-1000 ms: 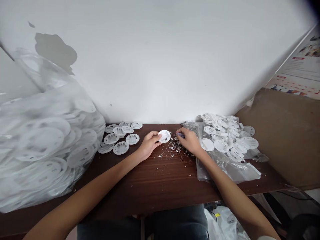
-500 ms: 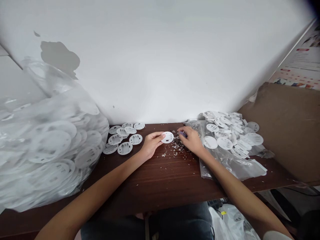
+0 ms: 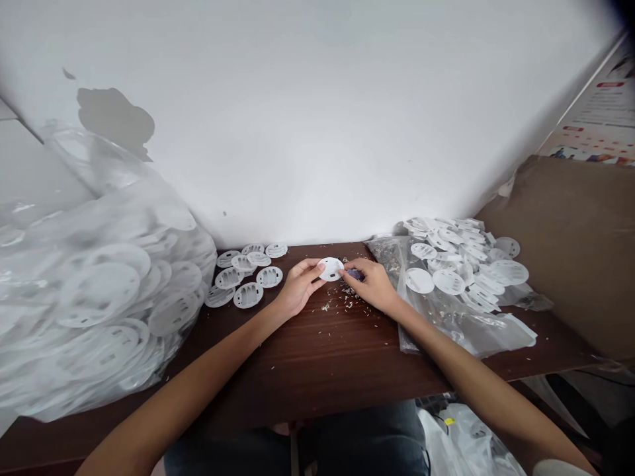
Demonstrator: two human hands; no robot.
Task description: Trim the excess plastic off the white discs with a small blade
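Note:
My left hand [image 3: 300,287] pinches a white round plastic disc [image 3: 331,269] by its left edge, with slots showing in its face. At the disc's right edge, the fingertips of my right hand [image 3: 370,284] touch it. A small purple object [image 3: 354,274] shows within the curl of my right fingers; its kind cannot be made out. Dark bits and white shavings [image 3: 348,303] lie on the table below the right hand. Left of my left hand, several similar discs [image 3: 249,295] rest with their ribbed side up.
A big clear bag of white discs [image 3: 99,297] fills the left side. To the right, a heap of white discs [image 3: 449,282] lies on a flattened plastic bag [image 3: 461,330], beside a cardboard box [image 3: 560,244]. The wall [image 3: 307,119] rises behind the brown table [image 3: 297,370].
My right hand has moved left with the purple object and its fingertips have come against the disc's edge. The left hand has barely moved and keeps hold of the disc.

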